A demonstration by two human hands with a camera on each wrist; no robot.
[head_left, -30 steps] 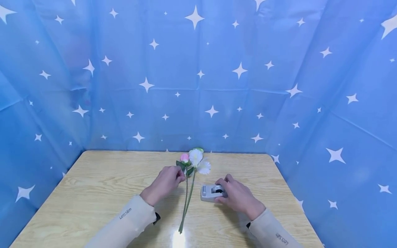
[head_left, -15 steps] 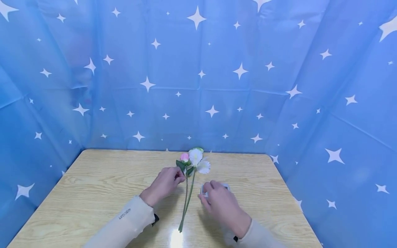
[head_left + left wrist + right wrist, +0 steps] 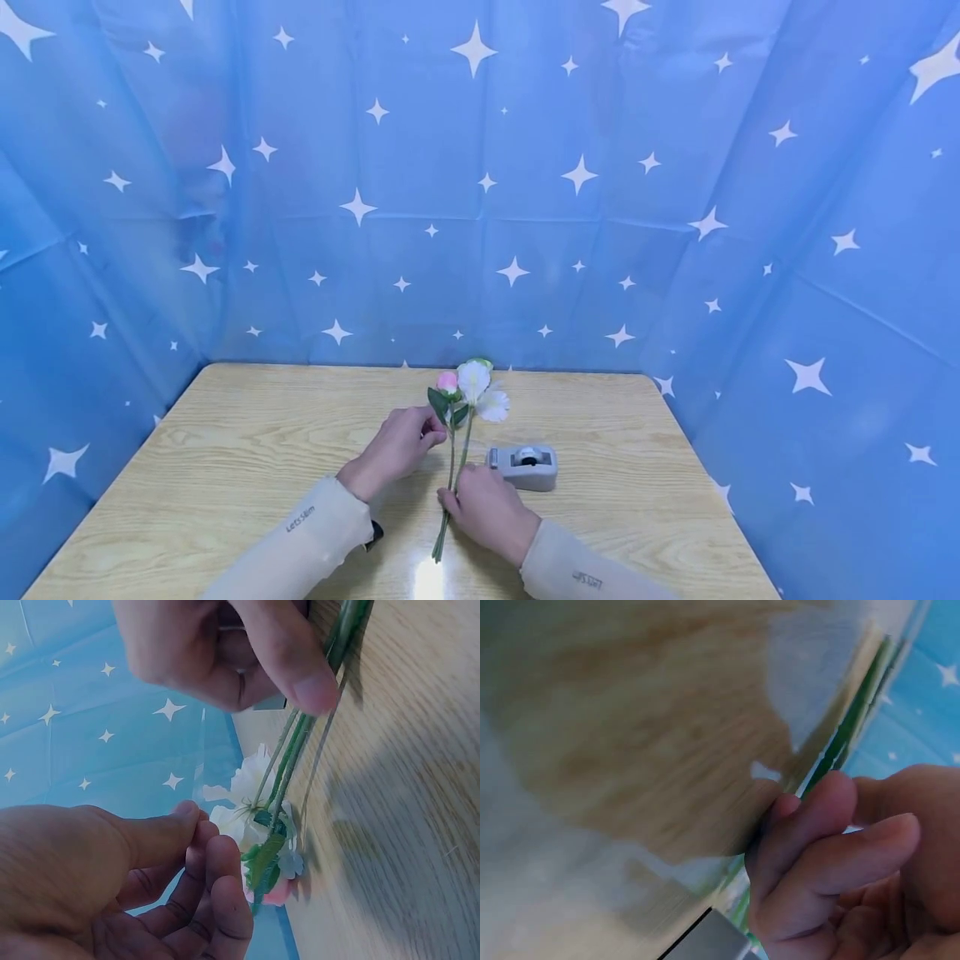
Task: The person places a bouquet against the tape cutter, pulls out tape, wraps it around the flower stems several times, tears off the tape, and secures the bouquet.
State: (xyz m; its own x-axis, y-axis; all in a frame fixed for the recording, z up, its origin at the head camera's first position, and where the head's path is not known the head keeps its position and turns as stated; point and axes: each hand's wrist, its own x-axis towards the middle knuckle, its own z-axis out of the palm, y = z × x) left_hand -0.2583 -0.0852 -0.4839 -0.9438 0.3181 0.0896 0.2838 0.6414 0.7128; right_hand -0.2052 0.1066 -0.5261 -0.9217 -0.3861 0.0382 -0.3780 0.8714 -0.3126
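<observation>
Artificial flowers, a pink bud (image 3: 447, 382) and white blooms (image 3: 474, 382) with green leaves, lie on the table, their long green stems (image 3: 439, 546) pointing toward me. Beside the leaves is my left hand (image 3: 397, 446); in the left wrist view its thumb and forefinger pinch the end of a faint clear tape strip (image 3: 201, 742). My right hand (image 3: 491, 507) grips the stems partway down, thumb on their near side. Just behind it stands a grey tape dispenser (image 3: 536, 477) with a tape roll in it. The fingers hide part of the stems.
The light wooden table (image 3: 247, 467) ends at a blue curtain (image 3: 420, 167) with white stars, which also hangs along both sides. A bright light reflection lies at the near edge, below the stem ends.
My right hand has let go of the tape dispenser and moved left and nearer, onto the stems. The dispenser stands in about the same place. My left hand has barely moved.
</observation>
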